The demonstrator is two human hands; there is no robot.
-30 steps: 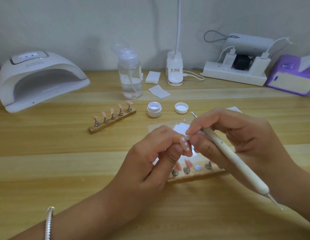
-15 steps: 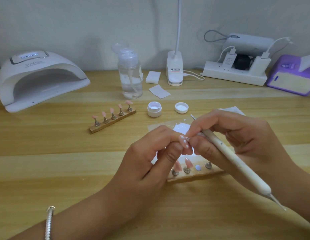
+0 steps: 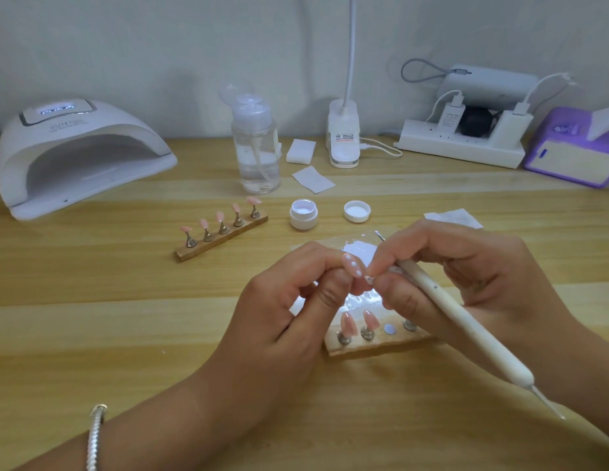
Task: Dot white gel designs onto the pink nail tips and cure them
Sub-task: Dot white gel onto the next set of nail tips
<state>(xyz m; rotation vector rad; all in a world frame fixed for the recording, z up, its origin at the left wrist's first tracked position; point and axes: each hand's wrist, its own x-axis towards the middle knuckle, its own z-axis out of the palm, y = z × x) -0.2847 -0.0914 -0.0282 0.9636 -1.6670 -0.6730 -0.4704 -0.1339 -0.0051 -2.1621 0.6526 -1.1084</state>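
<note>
My left hand (image 3: 289,300) pinches a pink nail tip (image 3: 353,266) that carries three white dots. My right hand (image 3: 466,277) grips a white dotting pen (image 3: 463,321), and its fingertips touch the lower end of that tip. Under my hands lies a wooden holder (image 3: 374,345) with two pink tips (image 3: 359,321) standing on its pegs. A second wooden holder (image 3: 221,234) with several pink tips lies farther left. An open white gel jar (image 3: 303,215) and its lid (image 3: 357,211) sit behind. A clear palette with white gel (image 3: 359,249) lies under my fingers.
A white curing lamp (image 3: 75,154) stands at the back left, its opening facing me. A clear pump bottle (image 3: 255,147), white wipes (image 3: 313,178), a clip lamp base (image 3: 344,137), a power strip (image 3: 463,144) and a purple tissue box (image 3: 575,147) line the back of the wooden table (image 3: 92,317).
The dotted nail tip has tilted up and slightly left in my left fingers, so its three dots now face me. My right fingertips slid down to its lower end.
</note>
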